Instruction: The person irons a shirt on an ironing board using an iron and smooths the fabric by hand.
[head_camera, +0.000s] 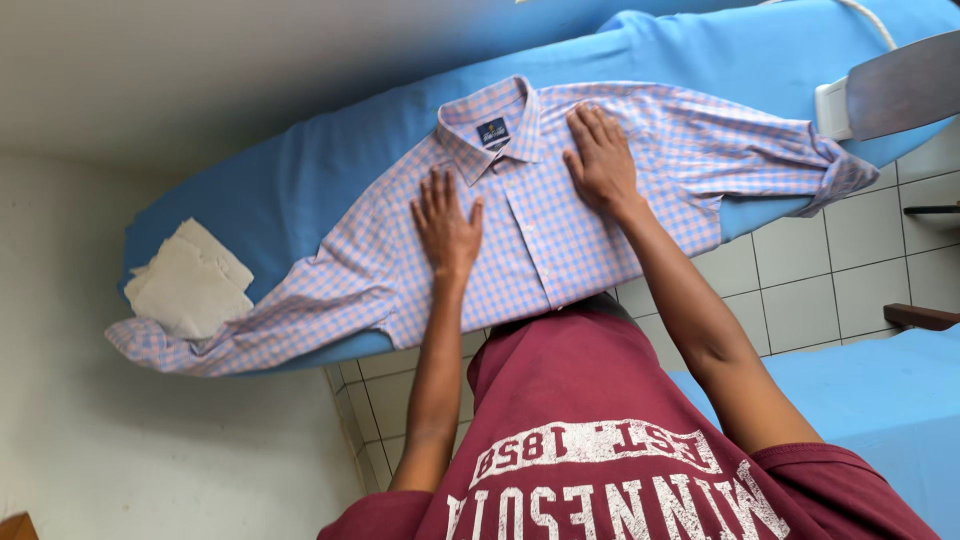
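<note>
Shirt (560, 215): thin woven cloth, pink-blue check, matt, lightly creased at the sleeves. Board cover (300, 190): blue cloth, matt, smooth. Folded rag (190, 280), left of frame: off-white, soft, crumpled, cloth or paper, can't tell. Iron (900, 90), upper right: dull smooth metal sole, white plastic body. Floor tiles (810, 290): pale, slight sheen. Maroon tee (600, 400): matt knit, cracked print.

Bare blue board (300, 170) lies open left of the collar. A folded cloth (190, 280) blocks the far left end; the iron (890, 95) blocks the right end.
</note>
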